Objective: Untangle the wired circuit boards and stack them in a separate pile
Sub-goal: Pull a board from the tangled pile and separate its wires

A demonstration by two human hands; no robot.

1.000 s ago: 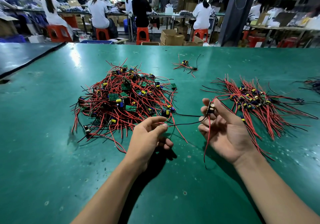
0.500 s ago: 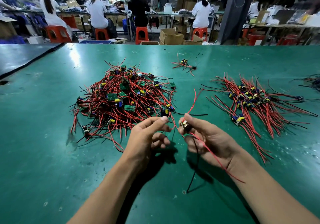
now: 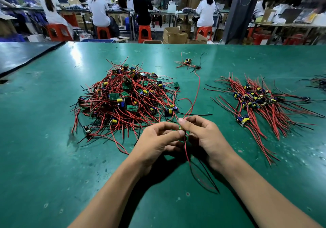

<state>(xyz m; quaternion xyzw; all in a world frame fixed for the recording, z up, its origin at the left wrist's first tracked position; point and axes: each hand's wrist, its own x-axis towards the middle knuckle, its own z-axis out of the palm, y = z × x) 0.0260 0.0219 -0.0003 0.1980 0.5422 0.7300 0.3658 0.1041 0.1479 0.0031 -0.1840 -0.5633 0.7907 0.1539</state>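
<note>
My two hands meet over the near middle of the green table (image 3: 44, 157), and between them I hold one small circuit board (image 3: 181, 131). Only a sliver of it shows between my fingertips.

My left hand (image 3: 157, 141) is curled, with thumb and forefinger pinching the board's left side and the other fingers folded under. My right hand (image 3: 208, 136) pinches it from the right, with the forefinger tip on top and the remaining fingers loosely bent behind.

Red leads (image 3: 199, 84) rise from the board and arc away across the table. One more red lead hangs below my fingers, down between my wrists. Blurred black leads (image 3: 206, 180) trail under my right forearm.

The tangled heap (image 3: 127, 100) of boards and red wire sits just beyond my left hand, and its nearest strands reach my knuckles. The sorted pile (image 3: 259, 100) lies to the right, well apart from my hands. Its boards are bunched together and its wires fan towards me.

A small stray cluster (image 3: 188, 62) lies further back between the two piles, and another bunch of wires (image 3: 320, 83) shows at the far right edge.

Beyond the table, workers (image 3: 98, 8) in white sit on red stools (image 3: 144, 33) at benches, with cardboard boxes (image 3: 174, 35) on the floor.
</note>
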